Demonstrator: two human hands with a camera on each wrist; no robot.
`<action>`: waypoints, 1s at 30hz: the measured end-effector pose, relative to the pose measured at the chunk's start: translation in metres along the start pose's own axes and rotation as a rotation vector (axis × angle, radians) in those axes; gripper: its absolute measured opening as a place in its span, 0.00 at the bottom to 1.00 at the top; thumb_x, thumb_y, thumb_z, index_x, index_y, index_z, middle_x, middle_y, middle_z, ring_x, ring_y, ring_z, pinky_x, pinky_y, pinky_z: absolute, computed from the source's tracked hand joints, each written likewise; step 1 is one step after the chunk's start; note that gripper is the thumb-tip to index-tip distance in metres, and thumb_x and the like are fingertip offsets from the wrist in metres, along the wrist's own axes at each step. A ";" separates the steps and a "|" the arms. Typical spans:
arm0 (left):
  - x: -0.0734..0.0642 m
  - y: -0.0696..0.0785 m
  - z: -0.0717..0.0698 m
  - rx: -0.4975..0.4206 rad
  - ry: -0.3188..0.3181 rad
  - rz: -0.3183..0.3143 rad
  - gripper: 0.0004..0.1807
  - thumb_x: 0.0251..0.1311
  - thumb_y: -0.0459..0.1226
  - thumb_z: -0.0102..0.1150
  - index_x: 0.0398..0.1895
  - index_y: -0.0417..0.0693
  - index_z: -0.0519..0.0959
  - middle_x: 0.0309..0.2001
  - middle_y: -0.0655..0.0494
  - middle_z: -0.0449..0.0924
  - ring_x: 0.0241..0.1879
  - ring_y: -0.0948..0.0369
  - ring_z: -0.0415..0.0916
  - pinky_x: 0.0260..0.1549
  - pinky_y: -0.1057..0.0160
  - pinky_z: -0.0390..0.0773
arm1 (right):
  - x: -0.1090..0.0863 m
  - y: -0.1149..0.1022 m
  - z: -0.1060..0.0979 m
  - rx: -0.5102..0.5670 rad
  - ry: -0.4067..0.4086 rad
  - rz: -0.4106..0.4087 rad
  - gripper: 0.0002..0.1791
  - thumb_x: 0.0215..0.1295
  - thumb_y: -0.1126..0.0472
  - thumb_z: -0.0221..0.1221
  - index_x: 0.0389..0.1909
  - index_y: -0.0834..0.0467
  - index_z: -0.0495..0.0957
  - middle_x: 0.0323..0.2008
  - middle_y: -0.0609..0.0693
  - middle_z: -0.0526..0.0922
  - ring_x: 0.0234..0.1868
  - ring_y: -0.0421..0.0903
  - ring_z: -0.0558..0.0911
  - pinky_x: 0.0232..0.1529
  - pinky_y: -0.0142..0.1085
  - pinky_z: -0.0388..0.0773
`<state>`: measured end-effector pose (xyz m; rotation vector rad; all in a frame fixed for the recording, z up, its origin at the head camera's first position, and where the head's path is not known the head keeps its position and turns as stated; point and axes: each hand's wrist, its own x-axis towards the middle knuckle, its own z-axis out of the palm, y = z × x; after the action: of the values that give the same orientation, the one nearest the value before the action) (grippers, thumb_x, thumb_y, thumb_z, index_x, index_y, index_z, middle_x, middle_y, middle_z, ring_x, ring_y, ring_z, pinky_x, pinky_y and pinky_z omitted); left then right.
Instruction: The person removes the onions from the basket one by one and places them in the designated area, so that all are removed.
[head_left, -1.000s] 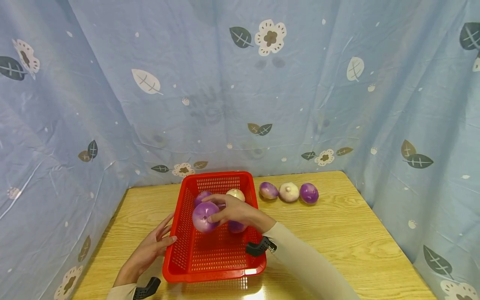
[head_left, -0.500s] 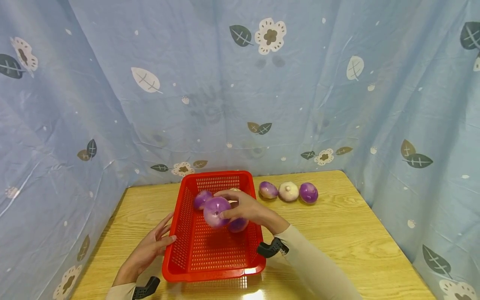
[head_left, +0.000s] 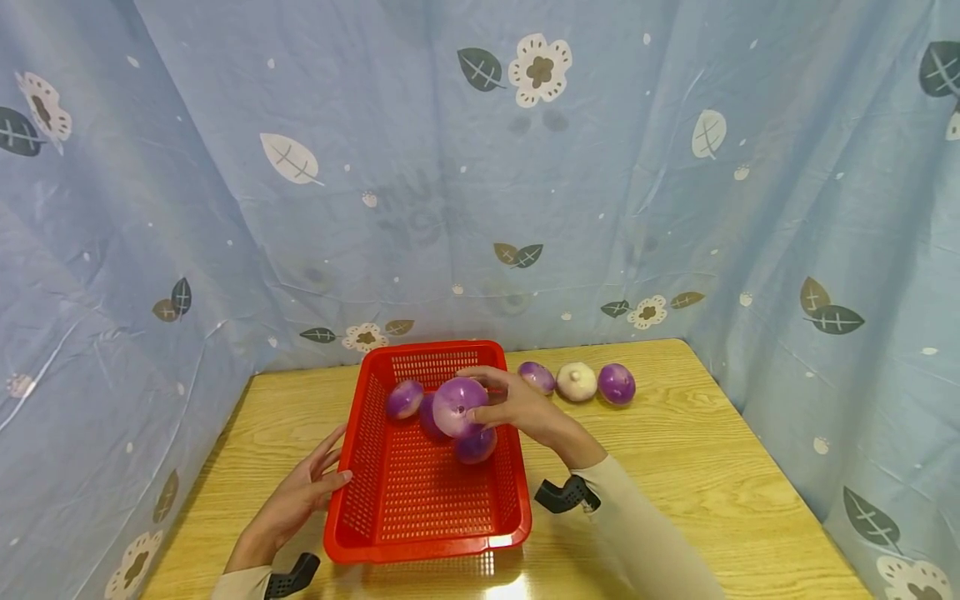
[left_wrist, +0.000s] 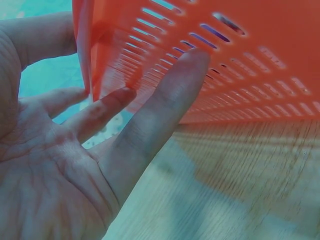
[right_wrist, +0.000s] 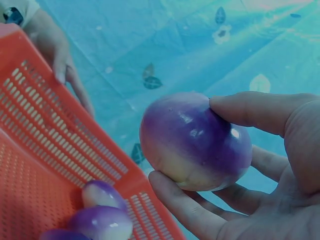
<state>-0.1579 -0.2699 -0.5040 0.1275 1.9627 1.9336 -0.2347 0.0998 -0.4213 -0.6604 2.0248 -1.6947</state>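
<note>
In the head view, my right hand [head_left: 528, 408] holds a purple-and-white turnip [head_left: 458, 406] above the right side of a red plastic basket [head_left: 427, 548]. The right wrist view shows this turnip [right_wrist: 192, 142] between thumb and fingers, near the basket's rim. My left hand [head_left: 300, 492] grips the basket's left rim. In the left wrist view, its thumb goes over the rim and its fingers lie against the outside of the slotted wall [left_wrist: 270, 30]. Inside the basket are a turnip on the left [head_left: 406, 399], one on the right [head_left: 476, 446] and one partly hidden between [head_left: 430, 417].
On the wooden table [head_left: 645, 492], right of the basket, a row holds a purple turnip [head_left: 537, 377], a white one with a nub [head_left: 577, 382] and another purple one [head_left: 617, 384]. A blue patterned curtain [head_left: 420, 217] encloses the table's back and sides.
My right hand has moved right and slightly back with the held turnip, from the basket's middle to its right side, uncovering turnips inside. The left hand stays at the rim.
</note>
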 end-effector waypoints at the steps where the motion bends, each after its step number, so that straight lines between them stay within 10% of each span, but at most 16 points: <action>1: 0.000 0.000 0.000 -0.001 0.000 -0.001 0.42 0.71 0.36 0.50 0.80 0.66 0.40 0.76 0.35 0.45 0.61 0.46 0.75 0.48 0.42 0.82 | -0.001 0.001 -0.002 0.000 0.008 0.002 0.32 0.59 0.58 0.67 0.65 0.44 0.71 0.65 0.53 0.72 0.60 0.52 0.77 0.50 0.41 0.82; 30: 0.002 -0.002 -0.005 -0.012 -0.022 0.016 0.42 0.71 0.36 0.50 0.80 0.66 0.39 0.76 0.36 0.45 0.61 0.46 0.74 0.47 0.41 0.81 | -0.056 0.026 -0.069 -0.024 0.197 -0.008 0.35 0.60 0.61 0.67 0.69 0.53 0.68 0.68 0.58 0.69 0.63 0.61 0.76 0.53 0.44 0.82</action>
<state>-0.1610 -0.2744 -0.5069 0.1610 1.9417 1.9449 -0.2331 0.1918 -0.4343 -0.5268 2.1810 -1.8054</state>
